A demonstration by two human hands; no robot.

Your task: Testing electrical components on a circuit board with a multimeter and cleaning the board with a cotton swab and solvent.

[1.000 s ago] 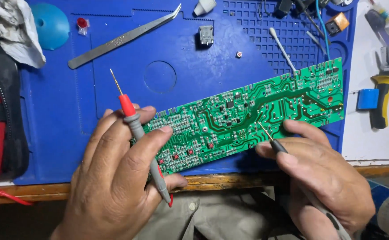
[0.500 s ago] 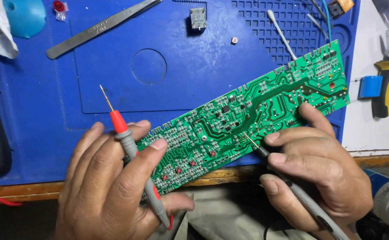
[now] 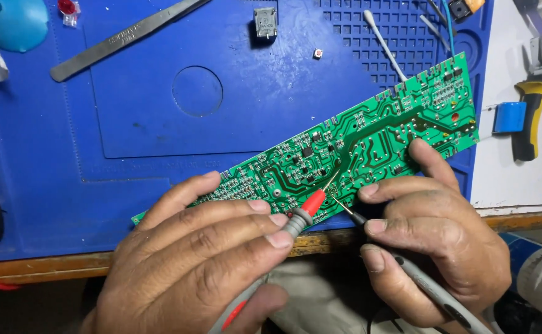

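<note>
head view, left hand (image 3: 203, 260) covers green circuit board (image 3: 370, 142) corner, probe cables cut off

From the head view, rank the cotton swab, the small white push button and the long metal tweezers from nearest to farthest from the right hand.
1. Cotton swab, up on the mat's gridded part, closest to the right hand.
2. Small white push button, just left of the swab.
3. Long metal tweezers, far upper left of the blue mat.

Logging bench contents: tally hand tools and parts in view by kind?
Test probes: 2, red-tipped probe, black-tipped probe
Circuit boards: 1, green circuit board
Tweezers: 1, metal tweezers
Cotton swabs: 1, cotton swab
Pliers: 1, yellow-handled pliers
Total: 6
</note>
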